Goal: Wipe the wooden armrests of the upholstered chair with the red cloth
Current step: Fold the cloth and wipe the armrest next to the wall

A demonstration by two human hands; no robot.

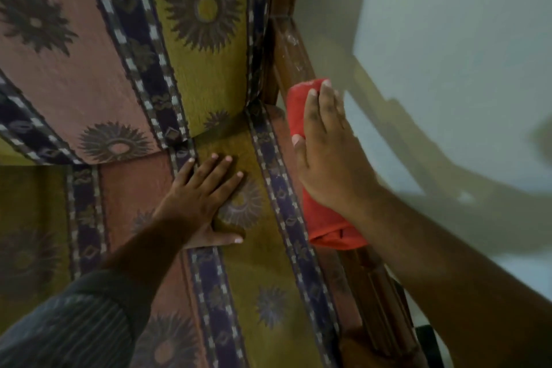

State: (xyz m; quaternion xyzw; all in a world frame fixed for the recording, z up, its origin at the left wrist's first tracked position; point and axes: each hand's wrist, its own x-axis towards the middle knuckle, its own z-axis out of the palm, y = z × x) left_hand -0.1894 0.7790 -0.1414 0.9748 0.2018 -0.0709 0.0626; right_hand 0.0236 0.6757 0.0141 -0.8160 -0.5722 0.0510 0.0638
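You are in a home, most likely a sitting room. The upholstered chair (206, 84) wears woven sunburst fabric in pink, olive and navy stripes. Its wooden armrest (294, 60) runs just beside a plain pale wall (448, 9).

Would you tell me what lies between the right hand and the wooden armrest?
The red cloth: in the head view it lies along the wooden armrest, with the right hand pressed flat on top of it.

L hand (206, 191) on seat (263, 278), R hand (328, 164) on cloth (325, 227) atop armrest (379, 287).
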